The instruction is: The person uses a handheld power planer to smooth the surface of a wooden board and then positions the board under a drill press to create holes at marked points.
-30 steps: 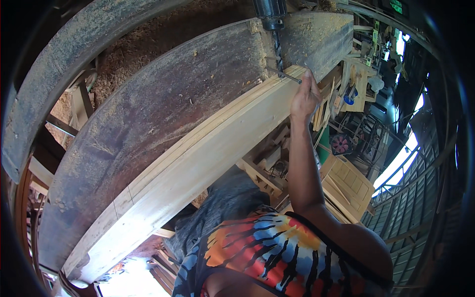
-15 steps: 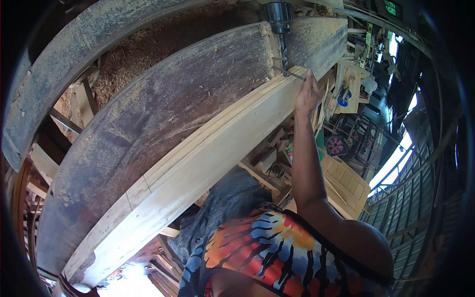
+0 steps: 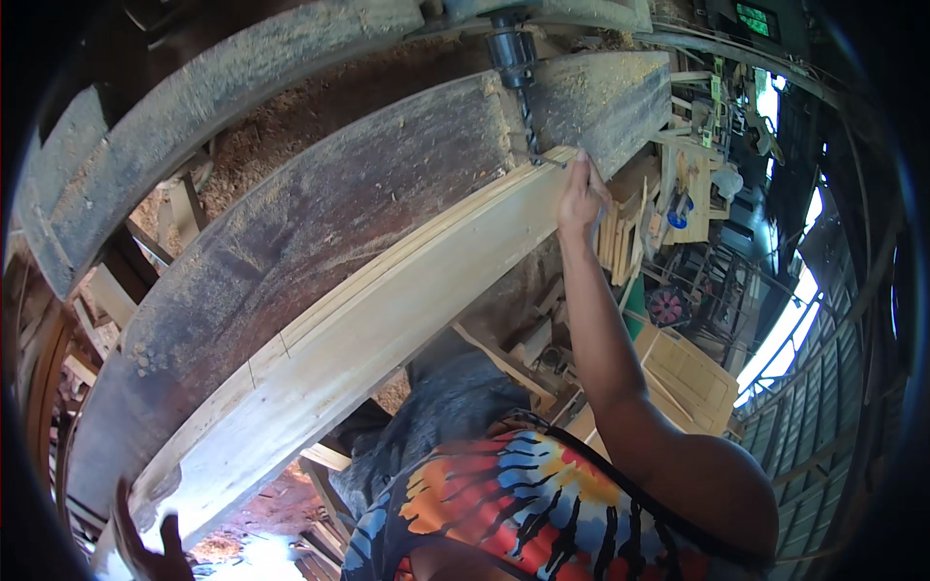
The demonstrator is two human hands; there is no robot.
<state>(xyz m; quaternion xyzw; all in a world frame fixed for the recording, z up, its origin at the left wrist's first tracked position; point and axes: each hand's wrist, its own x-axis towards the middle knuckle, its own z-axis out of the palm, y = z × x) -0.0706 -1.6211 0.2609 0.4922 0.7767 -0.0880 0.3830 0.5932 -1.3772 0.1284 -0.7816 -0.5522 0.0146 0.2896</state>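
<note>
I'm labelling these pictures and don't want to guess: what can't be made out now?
In the head view:
Left hand: in shadow and cut off by the lower edge; its grip is unclear.
Right hand: the hand itself hides some fingers.
Drill bit: tip too small to tell whether it touches the pale timber.
Drill chuck: machine above cut off by the upper edge.

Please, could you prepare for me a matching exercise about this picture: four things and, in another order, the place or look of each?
1. drill bit
2. left hand
3. right hand
4. shirt

A. at the upper right end of the board
B. many bright colours
C. at the board's lower left end
D. spiral, fixed in the black chuck

Right pairs: 1-D, 2-C, 3-A, 4-B
</note>
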